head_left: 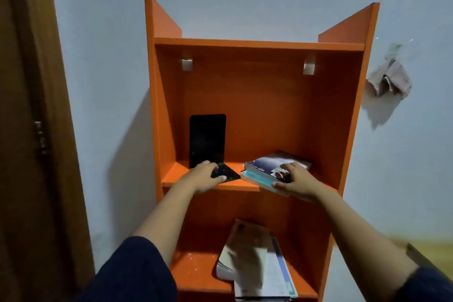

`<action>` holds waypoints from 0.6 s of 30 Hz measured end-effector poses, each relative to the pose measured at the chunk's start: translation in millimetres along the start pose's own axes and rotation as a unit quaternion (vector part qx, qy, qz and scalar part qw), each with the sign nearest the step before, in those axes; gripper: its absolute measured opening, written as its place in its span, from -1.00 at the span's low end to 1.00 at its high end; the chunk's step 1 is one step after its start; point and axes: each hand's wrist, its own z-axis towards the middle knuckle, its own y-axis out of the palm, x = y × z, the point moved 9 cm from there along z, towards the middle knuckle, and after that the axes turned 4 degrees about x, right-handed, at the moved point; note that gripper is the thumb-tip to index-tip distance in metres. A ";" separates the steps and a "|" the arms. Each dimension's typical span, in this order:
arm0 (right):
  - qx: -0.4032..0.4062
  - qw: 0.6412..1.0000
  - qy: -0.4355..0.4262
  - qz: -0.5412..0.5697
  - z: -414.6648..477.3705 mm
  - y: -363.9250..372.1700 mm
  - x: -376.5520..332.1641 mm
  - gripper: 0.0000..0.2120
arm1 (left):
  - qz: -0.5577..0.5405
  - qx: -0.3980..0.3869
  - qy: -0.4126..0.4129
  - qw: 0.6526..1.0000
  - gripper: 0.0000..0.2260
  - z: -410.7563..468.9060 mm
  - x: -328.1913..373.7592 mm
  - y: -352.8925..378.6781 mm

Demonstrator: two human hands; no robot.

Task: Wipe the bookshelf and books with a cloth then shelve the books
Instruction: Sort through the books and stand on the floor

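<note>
Left hand (204,176) gripped the black bookend's (207,141) base; right hand (293,182) clamped the books (267,170) lying on the orange shelf (176,174).

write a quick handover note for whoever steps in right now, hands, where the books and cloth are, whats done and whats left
Left hand grips the base of the black bookend on the middle shelf.
Right hand holds a small stack of books lying flat at that shelf's front right edge.
More books lie flat on the lower shelf.
Cloth hangs on the wall, right of the bookshelf.
Wiping progress cannot be judged.
Left: stand the books against the bookend.
</note>
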 end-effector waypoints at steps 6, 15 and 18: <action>-0.030 0.993 -0.091 -0.062 -3.7 16.6 -6.2 -0.25 | 0.008 -0.015 -0.010 1.000 -0.53 -2.0 -14.1 25.1; 0.084 0.978 -0.167 -0.098 -20.8 6.0 -21.5 -0.63 | 0.001 0.074 0.026 0.997 -0.65 -18.4 -6.3 20.2; 0.082 0.977 -0.169 -0.098 -32.7 7.5 -14.1 -0.57 | -0.005 0.107 0.039 0.994 -0.66 -26.6 -1.6 18.3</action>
